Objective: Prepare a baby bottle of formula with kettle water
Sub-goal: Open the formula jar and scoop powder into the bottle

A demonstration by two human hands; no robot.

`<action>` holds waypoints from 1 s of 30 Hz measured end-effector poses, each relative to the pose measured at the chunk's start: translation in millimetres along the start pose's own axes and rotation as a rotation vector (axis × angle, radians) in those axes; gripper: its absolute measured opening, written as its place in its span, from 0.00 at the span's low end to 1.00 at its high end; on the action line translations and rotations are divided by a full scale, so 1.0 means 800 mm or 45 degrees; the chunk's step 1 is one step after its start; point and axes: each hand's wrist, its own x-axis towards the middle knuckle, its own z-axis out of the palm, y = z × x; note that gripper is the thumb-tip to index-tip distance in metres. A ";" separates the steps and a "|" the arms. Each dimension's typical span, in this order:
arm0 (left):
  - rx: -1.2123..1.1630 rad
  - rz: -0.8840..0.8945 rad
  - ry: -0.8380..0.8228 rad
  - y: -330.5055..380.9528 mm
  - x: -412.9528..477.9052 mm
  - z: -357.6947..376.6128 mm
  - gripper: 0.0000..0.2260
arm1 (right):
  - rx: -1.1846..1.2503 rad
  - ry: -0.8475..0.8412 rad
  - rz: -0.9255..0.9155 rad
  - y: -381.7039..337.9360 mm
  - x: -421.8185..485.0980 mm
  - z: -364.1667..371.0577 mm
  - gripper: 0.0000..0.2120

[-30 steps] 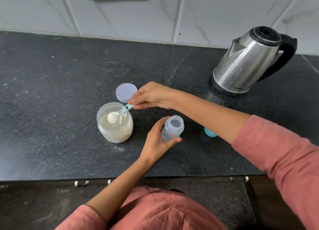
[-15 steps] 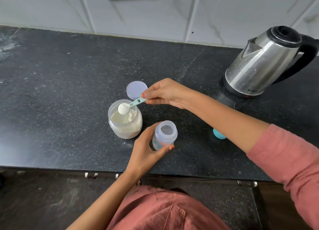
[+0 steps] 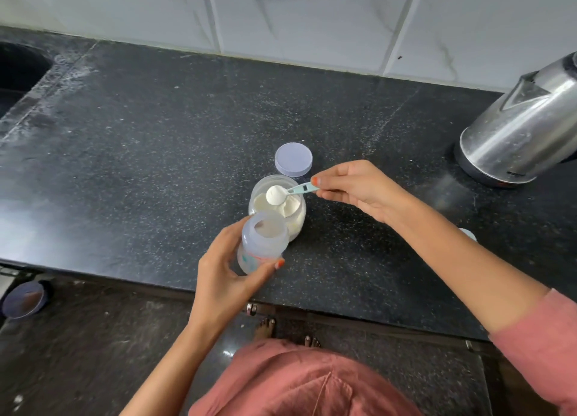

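Observation:
My left hand (image 3: 229,270) grips an open, clear baby bottle (image 3: 261,244), lifted and tilted toward the formula jar (image 3: 295,215). My right hand (image 3: 356,186) pinches the handle of a teal scoop (image 3: 285,193) heaped with white powder, held just above the jar's open mouth and behind the bottle's mouth. The jar holds white powder and stands on the black counter (image 3: 156,165). Its pale lilac lid (image 3: 293,159) lies flat just behind it. A steel kettle (image 3: 524,125) stands at the far right, partly cut off by the frame.
A small pale blue piece (image 3: 467,234) peeks out behind my right forearm. A sink edge (image 3: 18,72) shows at the far left. On the floor at the lower left stands a dark round bin (image 3: 23,298). The counter's front edge runs under my left wrist.
My left hand has lifted the bottle off the counter and tilted it toward the jar. The full scoop has risen out of the jar. The camera has shifted to the left.

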 end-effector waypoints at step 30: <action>0.356 -0.023 -0.004 0.007 0.054 -0.037 0.27 | 0.097 0.207 -0.379 -0.016 -0.062 0.035 0.03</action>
